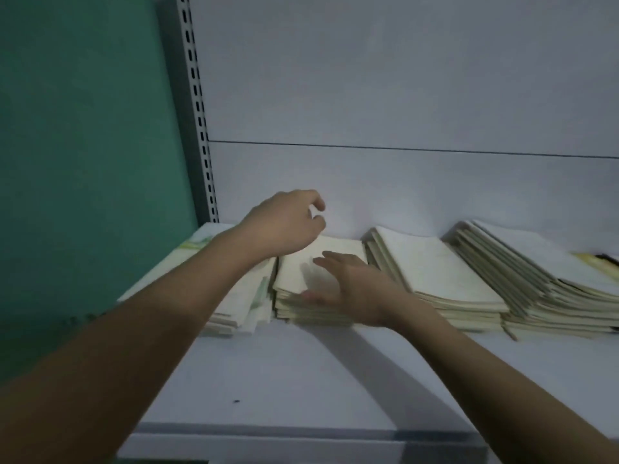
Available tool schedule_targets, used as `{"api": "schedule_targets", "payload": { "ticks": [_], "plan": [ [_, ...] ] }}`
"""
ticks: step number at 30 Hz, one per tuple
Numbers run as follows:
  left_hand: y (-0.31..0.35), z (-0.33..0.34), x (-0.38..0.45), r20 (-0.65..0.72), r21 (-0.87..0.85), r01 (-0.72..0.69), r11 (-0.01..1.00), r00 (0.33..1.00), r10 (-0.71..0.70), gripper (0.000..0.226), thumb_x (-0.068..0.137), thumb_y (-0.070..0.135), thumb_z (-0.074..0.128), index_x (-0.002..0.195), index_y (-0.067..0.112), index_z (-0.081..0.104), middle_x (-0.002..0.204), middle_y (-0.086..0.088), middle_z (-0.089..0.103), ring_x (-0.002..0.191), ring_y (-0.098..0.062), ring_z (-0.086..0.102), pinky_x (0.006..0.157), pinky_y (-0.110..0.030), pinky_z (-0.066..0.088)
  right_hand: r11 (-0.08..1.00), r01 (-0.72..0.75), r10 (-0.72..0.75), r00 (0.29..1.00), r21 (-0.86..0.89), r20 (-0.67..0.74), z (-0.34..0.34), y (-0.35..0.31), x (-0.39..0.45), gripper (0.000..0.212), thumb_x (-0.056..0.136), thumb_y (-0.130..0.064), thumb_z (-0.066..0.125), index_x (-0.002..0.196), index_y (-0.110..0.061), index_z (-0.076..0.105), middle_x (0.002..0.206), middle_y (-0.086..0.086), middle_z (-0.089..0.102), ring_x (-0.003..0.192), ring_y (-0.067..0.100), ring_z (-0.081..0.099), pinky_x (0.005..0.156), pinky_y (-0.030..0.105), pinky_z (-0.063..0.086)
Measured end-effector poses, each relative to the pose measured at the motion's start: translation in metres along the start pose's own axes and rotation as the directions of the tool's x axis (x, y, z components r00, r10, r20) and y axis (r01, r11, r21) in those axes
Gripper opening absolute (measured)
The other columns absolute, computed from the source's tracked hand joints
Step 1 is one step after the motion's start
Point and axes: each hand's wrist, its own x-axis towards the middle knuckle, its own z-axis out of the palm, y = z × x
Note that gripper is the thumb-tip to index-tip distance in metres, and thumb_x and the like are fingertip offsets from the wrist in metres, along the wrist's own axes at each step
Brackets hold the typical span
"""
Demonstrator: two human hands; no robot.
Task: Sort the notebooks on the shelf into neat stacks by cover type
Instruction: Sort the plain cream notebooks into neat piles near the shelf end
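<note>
Several stacks of pale notebooks lie in a row on a white shelf (301, 380). The leftmost stack (241, 296) has white covers with green marks. Beside it sits a cream stack (298, 272). My left hand (284, 226) hovers over the far left corner of that cream stack, fingers curled and apart, holding nothing that I can see. My right hand (351, 286) lies flat and spread on the cream stack's right side, thumb at its front edge. Another cream stack (435, 266) follows, then a slanted, fanned pile (542, 279).
A white back panel (402, 95) closes the shelf behind the stacks. A perforated metal upright (197, 112) and a green wall (83, 145) bound it on the left. A yellow and dark item (599, 262) peeks out at the far right.
</note>
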Motion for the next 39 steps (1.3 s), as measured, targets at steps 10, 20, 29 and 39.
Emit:
{"api": "schedule_targets", "payload": {
  "ticks": [10, 20, 29, 39],
  "plan": [
    [-0.062, -0.011, -0.020, 0.044, -0.482, 0.058, 0.874, 0.998, -0.042, 0.021, 0.091, 0.016, 0.054, 0.106, 0.022, 0.068, 0.097, 0.002, 0.071, 0.094, -0.016, 0.063, 0.085, -0.031, 0.050, 0.988, 0.017, -0.047, 0.979, -0.151, -0.198, 0.059, -0.015, -0.039, 0.057, 0.097, -0.050, 0.033, 0.150, -0.028, 0.030, 0.156, 0.001, 0.031, 0.143, 0.026, 0.031, 0.113, 0.043, 0.027],
    [-0.028, -0.028, -0.023, 0.519, -0.853, 0.495, 0.163, 0.835, 0.182, 0.064, 0.092, 0.059, 0.049, 0.126, 0.005, 0.052, 0.112, -0.025, 0.067, 0.098, -0.042, 0.068, 0.083, -0.052, 0.055, 0.982, 0.129, -0.010, 0.760, 0.136, -0.650, -0.039, -0.048, -0.021, 0.039, 0.100, -0.019, 0.040, 0.134, -0.033, 0.051, 0.114, -0.007, 0.067, 0.098, 0.019, 0.065, 0.078, 0.034, 0.053],
    [-0.043, -0.032, -0.018, 0.339, -0.922, 0.368, 0.120, 0.918, -0.206, 0.012, 0.095, 0.008, 0.053, 0.105, 0.010, 0.060, 0.101, -0.010, 0.070, 0.088, -0.025, 0.066, 0.069, -0.040, 0.053, 0.910, -0.096, 0.235, 0.922, 0.403, -0.309, -0.021, -0.013, -0.009, 0.078, 0.080, -0.060, 0.065, 0.144, -0.027, 0.037, 0.138, -0.011, 0.050, 0.128, 0.016, 0.046, 0.099, 0.032, 0.041],
    [-0.075, -0.023, -0.009, 0.209, -0.907, 0.320, 0.275, 0.906, -0.368, 0.055, 0.089, -0.007, 0.057, 0.136, 0.017, 0.042, 0.120, -0.009, 0.062, 0.097, -0.028, 0.063, 0.065, -0.039, 0.054, 0.963, 0.049, -0.075, 0.993, -0.264, -0.089, 0.038, -0.010, -0.002, 0.054, 0.098, -0.043, 0.028, 0.142, -0.014, 0.038, 0.148, 0.005, 0.041, 0.132, 0.026, 0.041, 0.099, 0.044, 0.039]
  ]
}}
